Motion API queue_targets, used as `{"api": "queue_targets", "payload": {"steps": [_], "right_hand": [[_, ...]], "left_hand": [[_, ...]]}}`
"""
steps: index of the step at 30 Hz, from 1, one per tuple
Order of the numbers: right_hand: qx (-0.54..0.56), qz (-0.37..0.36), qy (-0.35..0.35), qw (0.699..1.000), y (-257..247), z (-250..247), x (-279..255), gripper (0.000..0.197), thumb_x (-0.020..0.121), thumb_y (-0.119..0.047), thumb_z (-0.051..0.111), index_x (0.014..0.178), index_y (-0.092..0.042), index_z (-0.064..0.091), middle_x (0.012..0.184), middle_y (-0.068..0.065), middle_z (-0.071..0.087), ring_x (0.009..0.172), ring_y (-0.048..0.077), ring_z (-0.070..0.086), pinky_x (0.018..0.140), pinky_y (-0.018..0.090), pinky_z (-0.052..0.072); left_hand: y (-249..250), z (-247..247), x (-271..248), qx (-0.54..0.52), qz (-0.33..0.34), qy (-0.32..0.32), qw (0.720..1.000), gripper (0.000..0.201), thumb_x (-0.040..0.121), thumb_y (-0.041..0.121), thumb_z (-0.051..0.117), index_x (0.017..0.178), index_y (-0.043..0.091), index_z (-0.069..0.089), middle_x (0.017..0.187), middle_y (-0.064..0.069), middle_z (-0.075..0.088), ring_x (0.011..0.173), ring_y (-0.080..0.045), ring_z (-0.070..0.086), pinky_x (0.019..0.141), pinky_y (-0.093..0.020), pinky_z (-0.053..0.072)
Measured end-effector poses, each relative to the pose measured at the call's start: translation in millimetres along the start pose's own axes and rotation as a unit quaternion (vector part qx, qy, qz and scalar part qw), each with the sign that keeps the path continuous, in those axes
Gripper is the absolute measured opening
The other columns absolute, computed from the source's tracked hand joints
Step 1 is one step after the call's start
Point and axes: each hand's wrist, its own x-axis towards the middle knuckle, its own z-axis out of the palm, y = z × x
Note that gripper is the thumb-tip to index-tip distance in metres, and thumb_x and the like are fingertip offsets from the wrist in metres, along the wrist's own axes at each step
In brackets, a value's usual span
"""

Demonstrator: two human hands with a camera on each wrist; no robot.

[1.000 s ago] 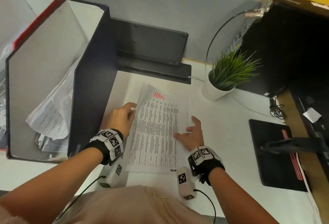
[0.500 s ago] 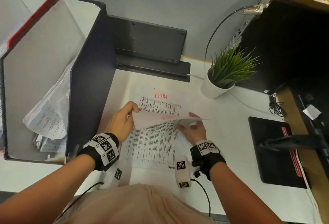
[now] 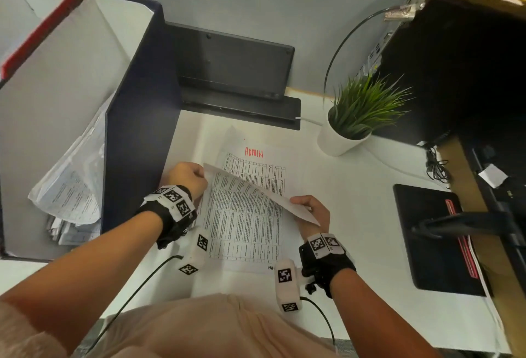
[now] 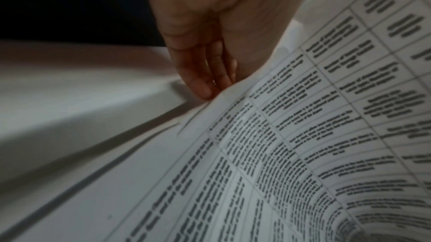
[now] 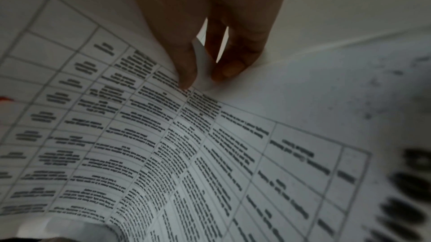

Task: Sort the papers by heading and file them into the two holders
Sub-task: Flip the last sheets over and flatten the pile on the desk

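Observation:
A stack of printed table sheets (image 3: pixel 256 255) lies on the white desk in front of me. Both hands hold its top sheet (image 3: pixel 301 212) curled up off the stack. My left hand (image 3: pixel 196 175) grips the sheet's left edge, and its fingers (image 4: pixel 203 80) curl behind the paper (image 4: pixel 326 117). My right hand (image 3: pixel 301 204) pinches the right edge (image 5: pixel 203 80) between thumb and fingers. The sheet left uncovered carries a red heading ADMIN (image 3: pixel 254 152). A dark blue holder (image 3: pixel 136 135) with papers (image 3: pixel 71 187) inside stands at the left. A red-edged holder (image 3: pixel 42 24) stands beyond it.
A black stand (image 3: pixel 236 73) sits behind the stack against the grey partition. At the back right is a potted plant (image 3: pixel 361 113) in a white pot, with a black computer case (image 3: pixel 455 73) beside it. A black pad (image 3: pixel 432 238) lies at the right, with cables (image 3: pixel 435 164) behind it.
One second ago the top sheet lay flat under both hands. The hands have since taken its side edges and raised it, uncovering the ADMIN sheet beneath.

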Motion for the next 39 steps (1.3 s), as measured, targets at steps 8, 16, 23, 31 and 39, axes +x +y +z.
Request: {"api": "queue_targets", "payload": {"steps": [8, 16, 23, 31, 39], "right_hand": [[0.016, -0.044, 0.026, 0.999, -1, 6, -9, 0.009, 0.08, 0.01, 0.061, 0.081, 0.003, 0.066, 0.069, -0.003, 0.058, 0.065, 0.005, 0.053, 0.051, 0.001, 0.043], [0.013, -0.064, 0.048, 0.997, 1, 6, -6, 0.051, 0.068, 0.0, 0.079, 0.11, -0.007, 0.051, 0.094, 0.003, 0.059, 0.083, 0.015, 0.056, 0.071, 0.018, 0.049], [-0.086, -0.043, -0.001, 0.995, -3, 5, 2, 0.021, 0.079, -0.003, 0.069, 0.097, -0.013, 0.064, 0.098, 0.008, 0.063, 0.092, 0.023, 0.059, 0.087, 0.034, 0.051], [0.159, 0.067, -0.014, 0.985, -6, -2, -6, 0.042, 0.071, 0.011, 0.052, 0.034, -0.01, 0.053, 0.043, 0.003, 0.058, 0.038, 0.018, 0.056, 0.037, 0.019, 0.046], [0.058, -0.025, 0.02, 0.998, 0, 2, -4, 0.04, 0.072, 0.022, 0.047, 0.045, -0.007, 0.05, 0.054, 0.002, 0.052, 0.05, 0.012, 0.052, 0.046, 0.019, 0.043]], "left_hand": [[8, -3, -23, 0.03, 0.141, 0.071, 0.987, 0.034, 0.08, -0.013, 0.047, 0.053, 0.007, 0.051, 0.056, 0.0, 0.043, 0.054, -0.016, 0.042, 0.045, -0.017, 0.028], [-5, 4, -29, -0.235, 0.116, 0.001, 0.965, 0.023, 0.087, -0.006, 0.052, 0.088, 0.016, 0.062, 0.095, -0.002, 0.067, 0.085, -0.016, 0.064, 0.075, -0.026, 0.053], [2, -3, -12, -0.325, 0.024, -0.097, 0.94, 0.028, 0.079, -0.006, 0.042, 0.062, 0.01, 0.057, 0.085, -0.006, 0.068, 0.075, -0.017, 0.059, 0.065, -0.025, 0.043], [-13, -4, 17, -0.177, -0.056, -0.094, 0.978, 0.027, 0.079, 0.034, 0.072, 0.084, 0.009, 0.063, 0.098, -0.011, 0.067, 0.096, -0.029, 0.061, 0.093, -0.045, 0.049], [-4, -1, 3, -0.087, 0.011, -0.053, 0.995, 0.021, 0.074, 0.021, 0.078, 0.066, 0.005, 0.067, 0.068, -0.005, 0.066, 0.065, -0.016, 0.061, 0.058, -0.022, 0.047]]}}
